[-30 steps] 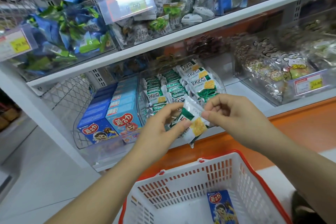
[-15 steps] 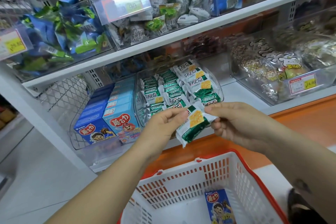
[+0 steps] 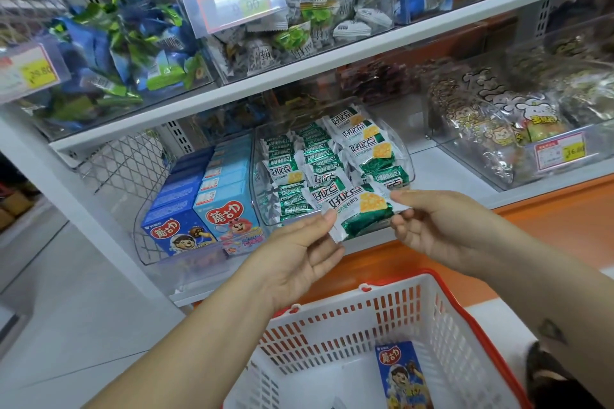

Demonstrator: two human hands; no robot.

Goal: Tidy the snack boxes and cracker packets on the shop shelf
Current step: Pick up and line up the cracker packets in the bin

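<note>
Packet (image 3: 360, 212), pinched at its ends by left hand (image 3: 299, 259) and right hand (image 3: 432, 226), hovers before the nearly filled bin (image 3: 411, 173); shelf boxes (image 3: 199, 209) look ranked, but one box (image 3: 403, 378) waits in the basket (image 3: 332, 319).

A held packet (image 3: 360, 212) spans the space between the left fingers (image 3: 327, 220) and the right fingers (image 3: 403, 198). Just beyond them the front wall of a clear bin (image 3: 411, 173) bars a level reach. Cracker packets (image 3: 332, 156) fill the bin, with open room above them under the upper shelf (image 3: 299, 75). Left of the fingers, blue snack boxes (image 3: 212, 196) stand tightly packed. To the right, a bare strip of shelf (image 3: 427, 173) runs beside a second bin (image 3: 598, 149). Below, the basket (image 3: 332, 325) mouth is open.
</note>
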